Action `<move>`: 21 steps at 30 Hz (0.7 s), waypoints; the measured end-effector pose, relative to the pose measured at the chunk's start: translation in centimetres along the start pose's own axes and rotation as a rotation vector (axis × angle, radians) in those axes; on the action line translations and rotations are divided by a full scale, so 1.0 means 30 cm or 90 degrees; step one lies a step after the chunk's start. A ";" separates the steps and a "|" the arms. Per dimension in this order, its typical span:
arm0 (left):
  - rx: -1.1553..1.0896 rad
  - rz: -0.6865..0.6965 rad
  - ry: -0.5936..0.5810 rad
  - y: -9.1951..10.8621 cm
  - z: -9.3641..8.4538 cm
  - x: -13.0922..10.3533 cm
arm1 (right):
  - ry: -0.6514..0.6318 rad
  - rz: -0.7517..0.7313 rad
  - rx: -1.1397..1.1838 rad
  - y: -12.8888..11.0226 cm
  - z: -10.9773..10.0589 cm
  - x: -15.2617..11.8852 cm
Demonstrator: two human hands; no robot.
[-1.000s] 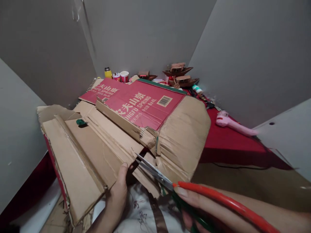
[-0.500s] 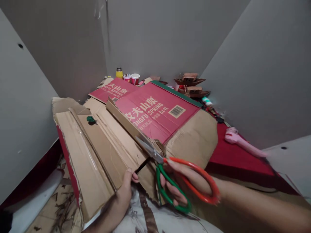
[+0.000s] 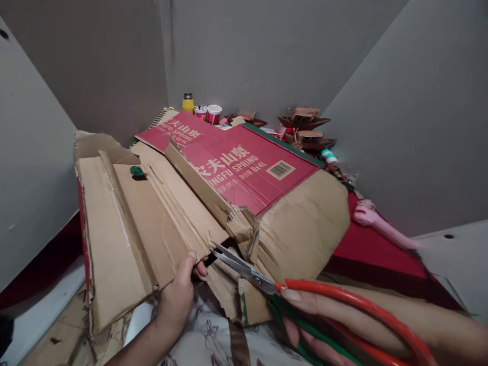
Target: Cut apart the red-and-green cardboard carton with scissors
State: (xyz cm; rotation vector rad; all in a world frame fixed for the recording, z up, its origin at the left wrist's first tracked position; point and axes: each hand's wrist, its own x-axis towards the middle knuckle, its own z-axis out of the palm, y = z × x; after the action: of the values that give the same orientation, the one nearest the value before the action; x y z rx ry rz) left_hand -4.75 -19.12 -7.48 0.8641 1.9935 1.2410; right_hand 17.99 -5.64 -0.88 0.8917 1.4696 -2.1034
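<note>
A large opened cardboard box (image 3: 244, 168), with red printed panels and bare brown inner flaps, lies tilted across the middle. My left hand (image 3: 181, 290) pinches the near edge of a brown flap, thumb on top and fingers beneath. In my right hand (image 3: 316, 315) are scissors (image 3: 251, 274) with one red and one green handle. Their blades are slightly parted, tips by the cardboard edge just right of my left hand. Torn, bent cardboard hangs around the blades. A small green piece (image 3: 138, 172) sits in the left part of the box.
Behind the box stand a yellow bottle (image 3: 188, 103), two cups (image 3: 214, 114) and brown model boats (image 3: 304, 118). A pink object (image 3: 381, 223) lies on the red surface (image 3: 354, 244) at right. Grey panels rise all around. Cardboard scraps (image 3: 57, 335) lie on the floor at lower left.
The scissors have moved down and back toward me, away from the upright cardboard strip, and their blades sit lower. My left hand and the flap appear shifted slightly left as the view moved.
</note>
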 end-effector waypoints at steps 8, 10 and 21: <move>-0.054 -0.093 -0.009 0.008 0.008 0.003 | 0.033 0.044 -0.006 -0.039 0.019 -0.027; -0.070 -0.097 -0.011 0.006 0.010 0.003 | 0.018 0.032 -0.002 -0.032 0.023 -0.025; -0.066 -0.064 -0.004 0.020 0.020 -0.003 | -0.002 0.040 0.053 0.018 0.027 0.017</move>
State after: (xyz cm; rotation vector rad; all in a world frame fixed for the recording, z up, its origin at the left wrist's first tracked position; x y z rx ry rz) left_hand -4.10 -18.69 -7.14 0.7083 1.9251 1.2715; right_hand 17.78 -6.58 -1.42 0.9524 1.3440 -2.1316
